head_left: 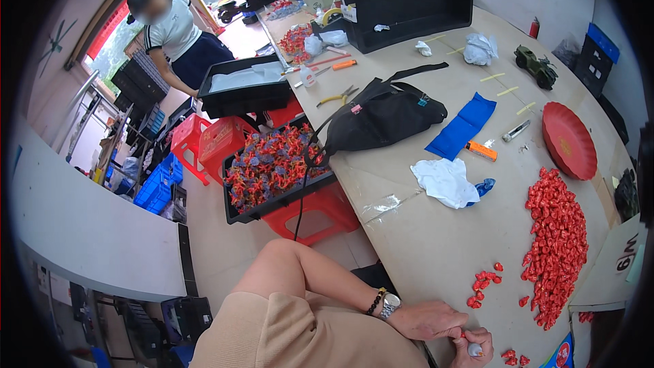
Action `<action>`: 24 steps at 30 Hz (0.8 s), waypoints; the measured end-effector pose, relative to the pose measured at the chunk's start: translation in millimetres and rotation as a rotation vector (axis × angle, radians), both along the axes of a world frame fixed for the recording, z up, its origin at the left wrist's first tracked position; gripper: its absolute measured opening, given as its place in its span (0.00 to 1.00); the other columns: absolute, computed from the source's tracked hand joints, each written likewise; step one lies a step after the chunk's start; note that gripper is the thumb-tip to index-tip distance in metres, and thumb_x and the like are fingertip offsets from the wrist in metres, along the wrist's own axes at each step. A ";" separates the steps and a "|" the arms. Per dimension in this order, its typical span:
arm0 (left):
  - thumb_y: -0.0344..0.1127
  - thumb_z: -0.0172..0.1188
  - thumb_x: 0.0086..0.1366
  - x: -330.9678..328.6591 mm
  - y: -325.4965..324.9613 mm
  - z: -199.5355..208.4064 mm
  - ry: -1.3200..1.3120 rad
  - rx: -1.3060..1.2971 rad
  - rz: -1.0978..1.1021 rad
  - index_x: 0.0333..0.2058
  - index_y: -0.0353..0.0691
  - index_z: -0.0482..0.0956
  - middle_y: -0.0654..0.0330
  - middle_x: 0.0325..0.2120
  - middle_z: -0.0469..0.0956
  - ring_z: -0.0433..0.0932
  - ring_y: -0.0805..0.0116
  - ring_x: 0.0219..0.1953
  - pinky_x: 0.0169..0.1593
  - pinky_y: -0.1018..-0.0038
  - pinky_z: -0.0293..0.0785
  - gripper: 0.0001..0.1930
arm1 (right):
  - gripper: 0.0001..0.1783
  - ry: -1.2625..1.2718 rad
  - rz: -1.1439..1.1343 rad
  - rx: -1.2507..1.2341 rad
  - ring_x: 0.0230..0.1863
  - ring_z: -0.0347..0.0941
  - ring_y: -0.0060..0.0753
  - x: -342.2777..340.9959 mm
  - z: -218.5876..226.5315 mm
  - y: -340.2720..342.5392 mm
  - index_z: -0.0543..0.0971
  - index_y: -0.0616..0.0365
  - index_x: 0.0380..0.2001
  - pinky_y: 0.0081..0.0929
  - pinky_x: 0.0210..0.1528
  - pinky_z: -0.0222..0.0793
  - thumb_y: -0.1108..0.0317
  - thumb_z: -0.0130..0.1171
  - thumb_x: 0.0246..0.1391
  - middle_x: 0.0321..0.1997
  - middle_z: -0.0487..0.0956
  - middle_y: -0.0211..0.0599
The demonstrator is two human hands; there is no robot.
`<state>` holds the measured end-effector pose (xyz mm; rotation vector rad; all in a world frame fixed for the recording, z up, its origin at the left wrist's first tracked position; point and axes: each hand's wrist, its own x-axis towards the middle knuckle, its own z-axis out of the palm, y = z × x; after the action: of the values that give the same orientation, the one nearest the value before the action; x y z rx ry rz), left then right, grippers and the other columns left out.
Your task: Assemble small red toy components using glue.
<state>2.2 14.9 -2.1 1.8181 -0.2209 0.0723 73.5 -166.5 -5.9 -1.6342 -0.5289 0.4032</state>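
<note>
My left hand, with a watch and a beaded bracelet on its wrist, is closed at the table's near edge. Its fingertips pinch a small red piece, mostly hidden by the fingers. Right beside it, my right hand is wrapped round a small white squeeze bottle. The two hands nearly touch. Just beyond them lies a loose cluster of glossy red pieces, and a few more red pieces sit to the right. A large pile of the same red pieces spreads farther right.
A red scalloped dish, white cloth, blue pouch, orange lighter-like item and black bag lie on the table. A black crate of red-and-purple pieces rests on red stools. Another person stands at far left.
</note>
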 end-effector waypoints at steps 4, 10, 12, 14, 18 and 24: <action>0.41 0.49 0.64 -0.6 -2.5 -7.1 -0.021 0.017 0.000 0.27 0.33 0.58 0.46 0.20 0.69 0.71 0.44 0.26 0.28 0.60 0.62 0.17 | 0.08 -0.032 0.024 0.010 0.33 0.69 0.25 0.7 -2.6 -2.9 0.77 0.62 0.26 0.22 0.40 0.68 0.77 0.68 0.45 0.30 0.75 0.34; 0.42 0.51 0.67 0.5 -9.5 -5.5 0.015 0.092 -0.005 0.28 0.36 0.58 0.48 0.19 0.68 0.70 0.46 0.23 0.25 0.60 0.63 0.17 | 0.08 -0.122 0.040 0.005 0.32 0.71 0.28 0.5 1.8 -6.0 0.77 0.63 0.27 0.23 0.38 0.69 0.76 0.68 0.46 0.29 0.77 0.37; 0.43 0.52 0.67 1.1 -8.2 -2.8 0.014 0.091 -0.020 0.28 0.36 0.58 0.48 0.19 0.69 0.70 0.46 0.23 0.25 0.60 0.63 0.17 | 0.07 -0.160 0.024 -0.035 0.31 0.72 0.30 0.5 0.6 -6.1 0.77 0.63 0.27 0.24 0.37 0.70 0.76 0.67 0.47 0.29 0.77 0.38; 0.43 0.55 0.65 0.7 -6.8 2.1 0.050 0.130 0.013 0.28 0.37 0.60 0.48 0.20 0.71 0.73 0.46 0.24 0.25 0.59 0.65 0.17 | 0.13 -0.218 -0.025 0.022 0.23 0.69 0.29 2.1 -7.2 -1.3 0.75 0.61 0.22 0.24 0.28 0.65 0.83 0.69 0.32 0.21 0.74 0.36; 0.40 0.56 0.64 1.7 -5.9 -4.2 0.115 0.174 0.049 0.28 0.38 0.65 0.47 0.21 0.72 0.74 0.45 0.25 0.26 0.59 0.68 0.13 | 0.13 -0.305 0.067 0.009 0.23 0.71 0.34 12.3 -5.2 5.2 0.77 0.60 0.24 0.26 0.26 0.66 0.82 0.70 0.33 0.21 0.75 0.36; 0.38 0.54 0.65 8.9 -3.0 -3.6 0.050 0.088 0.005 0.29 0.36 0.63 0.47 0.21 0.71 0.72 0.43 0.24 0.26 0.60 0.67 0.13 | 0.12 -0.269 0.084 0.063 0.23 0.71 0.32 18.9 -0.6 8.9 0.77 0.61 0.25 0.26 0.26 0.65 0.81 0.70 0.36 0.22 0.76 0.35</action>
<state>11.1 12.0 -5.8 1.9055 -0.1869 0.0214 92.4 -157.6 -6.4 -1.6178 -0.8063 0.2266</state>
